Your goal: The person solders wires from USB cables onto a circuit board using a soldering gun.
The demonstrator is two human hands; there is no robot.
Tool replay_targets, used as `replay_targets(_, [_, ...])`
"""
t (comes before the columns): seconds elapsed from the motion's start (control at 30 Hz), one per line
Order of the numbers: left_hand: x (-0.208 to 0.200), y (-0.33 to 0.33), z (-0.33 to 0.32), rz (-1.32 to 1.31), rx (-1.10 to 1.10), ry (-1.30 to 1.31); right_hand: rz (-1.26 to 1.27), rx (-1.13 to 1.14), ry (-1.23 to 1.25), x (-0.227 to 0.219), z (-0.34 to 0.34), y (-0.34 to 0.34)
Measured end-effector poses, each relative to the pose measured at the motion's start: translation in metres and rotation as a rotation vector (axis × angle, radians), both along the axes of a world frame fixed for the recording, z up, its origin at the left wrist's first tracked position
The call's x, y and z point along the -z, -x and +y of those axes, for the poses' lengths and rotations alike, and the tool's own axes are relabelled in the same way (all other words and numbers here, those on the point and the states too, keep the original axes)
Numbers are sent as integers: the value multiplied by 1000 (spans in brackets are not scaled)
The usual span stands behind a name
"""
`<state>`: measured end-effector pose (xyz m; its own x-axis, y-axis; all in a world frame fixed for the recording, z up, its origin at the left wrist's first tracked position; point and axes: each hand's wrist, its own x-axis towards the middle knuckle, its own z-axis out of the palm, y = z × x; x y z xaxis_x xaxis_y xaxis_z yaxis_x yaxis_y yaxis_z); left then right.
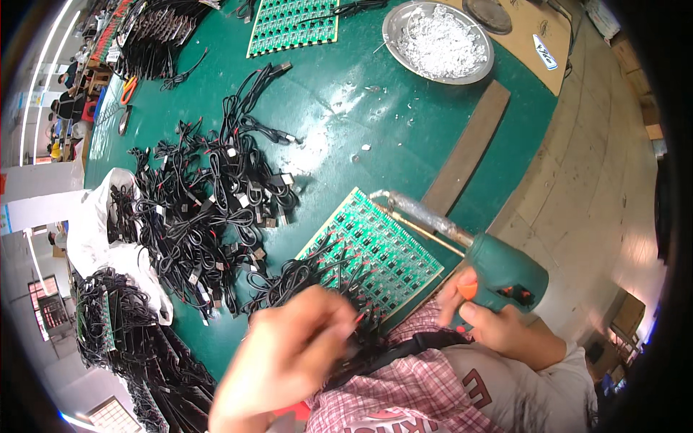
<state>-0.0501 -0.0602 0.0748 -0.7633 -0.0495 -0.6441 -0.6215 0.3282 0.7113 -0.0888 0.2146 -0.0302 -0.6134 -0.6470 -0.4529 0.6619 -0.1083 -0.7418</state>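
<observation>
Standing close, I saw the right hand (498, 317) wrapped round the handle of a green glue gun (498, 270), forefinger on its orange trigger, the metal nozzle aimed down at the green circuit board (382, 249) lying flat on the worktop (346, 108), presumably for steady aim. The left hand (289, 353), blurred, had its fingers (328, 310) pinched together on thin black wires (310, 274) at the board's near edge.
</observation>
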Motion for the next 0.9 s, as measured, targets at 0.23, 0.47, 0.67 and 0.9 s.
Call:
replay_targets(0.23, [57,-10,37,317,-39,533,278,-273,-245,-27,12,6])
replay_targets(0.47, [63,-6,40,325,25,621,582,-433,-418,-29,29,-2])
replay_targets(0.67, [66,-4,44,298,40,699,748,-539,-523,-20,38,-13])
replay_targets(0.9, [66,-3,43,318,34,692,1062,-550,-472,-13,44,-11])
